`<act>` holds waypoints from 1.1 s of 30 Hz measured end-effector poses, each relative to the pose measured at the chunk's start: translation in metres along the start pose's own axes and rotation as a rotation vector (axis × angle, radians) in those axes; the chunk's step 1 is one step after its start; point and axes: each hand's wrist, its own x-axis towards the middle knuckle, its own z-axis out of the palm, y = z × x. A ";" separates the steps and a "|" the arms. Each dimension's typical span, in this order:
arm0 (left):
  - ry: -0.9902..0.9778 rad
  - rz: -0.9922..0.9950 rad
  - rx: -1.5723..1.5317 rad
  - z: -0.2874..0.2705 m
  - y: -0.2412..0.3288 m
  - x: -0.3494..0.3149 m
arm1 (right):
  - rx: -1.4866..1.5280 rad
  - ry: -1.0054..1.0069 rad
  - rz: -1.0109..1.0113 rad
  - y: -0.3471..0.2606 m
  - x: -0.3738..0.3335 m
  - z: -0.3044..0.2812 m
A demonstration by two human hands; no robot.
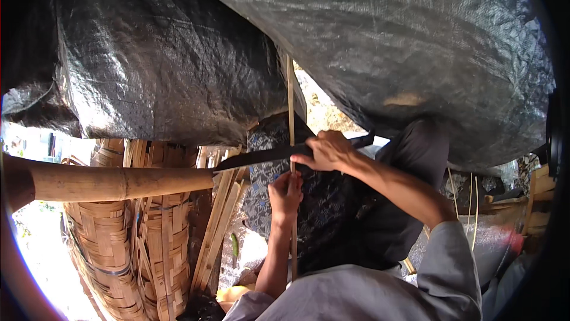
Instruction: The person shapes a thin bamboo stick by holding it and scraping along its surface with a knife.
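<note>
My right hand [325, 150] is closed on a long dark-bladed knife [261, 156], which lies nearly level across the middle of the view with its tip to the left. Just below the blade, the fingers of my left hand [286, 193] pinch a thin bamboo strip [291, 101]. This strip runs upright from near the tarp down to my shirt, and the knife crosses it. Beneath both hands a dark patterned cloth [264, 193] drapes over my lap. Whether the edge is cutting into the strip, I cannot tell.
A thick bamboo pole [119, 184] juts in from the left, close to the knife tip. Woven bamboo baskets [107, 250] and split bamboo slats [217, 232] stand below it. Dark tarps [160, 59] hang low overhead. Thin strips [470, 202] rise at the right.
</note>
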 end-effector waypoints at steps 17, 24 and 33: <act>0.000 -0.031 0.000 0.001 0.002 -0.004 | 0.019 0.005 -0.020 0.002 -0.006 0.000; 0.027 0.021 0.115 0.003 -0.004 -0.015 | 0.015 -0.067 -0.102 -0.002 -0.021 0.003; -0.005 -0.046 -0.056 -0.002 -0.007 -0.003 | 0.112 -0.104 0.062 -0.010 -0.017 -0.001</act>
